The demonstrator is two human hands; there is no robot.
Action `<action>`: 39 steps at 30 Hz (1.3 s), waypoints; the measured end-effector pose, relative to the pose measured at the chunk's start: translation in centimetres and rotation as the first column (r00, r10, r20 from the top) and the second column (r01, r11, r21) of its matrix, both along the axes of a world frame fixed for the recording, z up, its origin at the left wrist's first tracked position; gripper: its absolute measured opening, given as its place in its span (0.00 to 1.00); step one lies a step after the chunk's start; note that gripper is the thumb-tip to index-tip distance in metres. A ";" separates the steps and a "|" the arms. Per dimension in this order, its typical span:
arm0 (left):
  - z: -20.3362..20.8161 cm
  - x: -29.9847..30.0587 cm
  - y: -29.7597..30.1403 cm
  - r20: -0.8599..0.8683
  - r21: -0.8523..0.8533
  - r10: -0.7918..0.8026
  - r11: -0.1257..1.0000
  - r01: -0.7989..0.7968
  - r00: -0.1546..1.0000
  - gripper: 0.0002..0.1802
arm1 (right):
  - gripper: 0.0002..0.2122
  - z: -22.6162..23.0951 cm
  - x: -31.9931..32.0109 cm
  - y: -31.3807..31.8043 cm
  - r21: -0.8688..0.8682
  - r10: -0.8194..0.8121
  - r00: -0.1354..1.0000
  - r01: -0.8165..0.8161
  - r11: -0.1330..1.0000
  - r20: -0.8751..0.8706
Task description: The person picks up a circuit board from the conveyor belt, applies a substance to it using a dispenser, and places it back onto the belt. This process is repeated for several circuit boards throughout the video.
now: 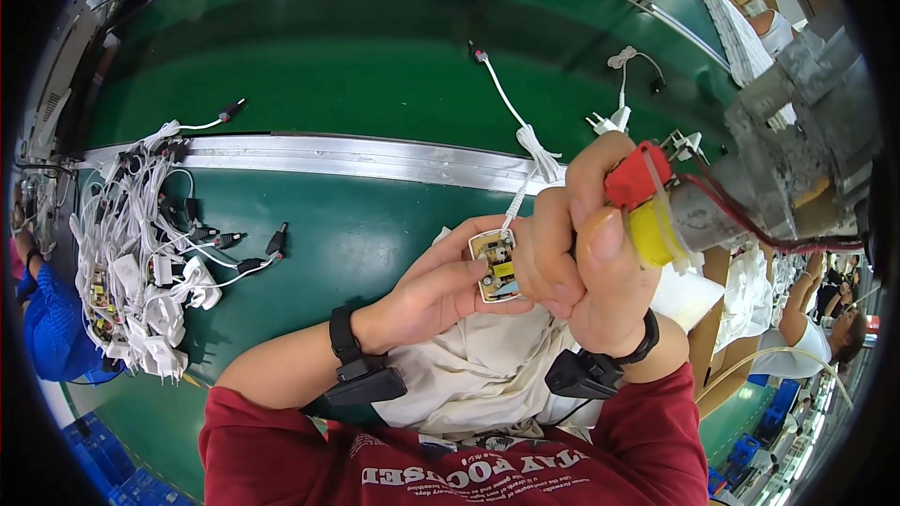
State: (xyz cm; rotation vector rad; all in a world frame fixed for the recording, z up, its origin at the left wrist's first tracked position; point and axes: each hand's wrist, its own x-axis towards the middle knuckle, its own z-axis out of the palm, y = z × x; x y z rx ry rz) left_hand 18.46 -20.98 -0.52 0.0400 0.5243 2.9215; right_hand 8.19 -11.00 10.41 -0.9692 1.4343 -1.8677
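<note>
Cradling bumpy, rectangular circuit board [497, 260]

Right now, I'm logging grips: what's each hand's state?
Left hand: closed, holding the white casing with circuit board.
Right hand: curled by the red-and-yellow tool; grip cannot be told.

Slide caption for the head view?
Left hand holds a white-cased circuit board, right hand alongside; white adapters heaped on green bench at left.
</note>
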 end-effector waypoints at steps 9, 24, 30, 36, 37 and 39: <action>0.5 -0.8 -0.4 0.060 -0.055 0.017 0.998 -0.014 0.998 0.26 | 0.23 1.0 -0.5 -0.2 0.018 -0.024 1.000 0.024 1.000 0.005; 1.4 -17.5 -4.2 -0.501 -0.583 0.070 -0.764 -0.277 0.863 0.29 | 0.18 0.7 0.2 -0.3 -0.059 -0.034 0.998 0.038 0.998 0.057; 1.6 -12.9 -5.6 -0.494 -0.583 0.071 -0.766 -0.270 0.867 0.28 | 0.15 0.6 -0.2 -0.5 -0.095 -0.103 0.992 0.110 0.989 0.073; 7.2 1.4 -13.0 -0.453 -0.574 0.155 -0.804 -0.155 0.878 0.23 | 0.14 0.4 0.3 -1.0 -0.102 -0.072 0.991 0.083 0.991 0.109; 7.7 3.9 -14.7 -0.525 -0.522 0.175 -0.839 -0.153 0.833 0.21 | 0.14 0.2 0.3 -1.1 -0.100 -0.076 0.992 0.086 0.991 0.105; 9.0 8.7 -17.3 -0.572 -0.482 0.283 -0.876 -0.036 0.770 0.18 | 0.14 0.5 0.2 -0.7 -0.098 -0.091 0.991 0.100 0.990 0.093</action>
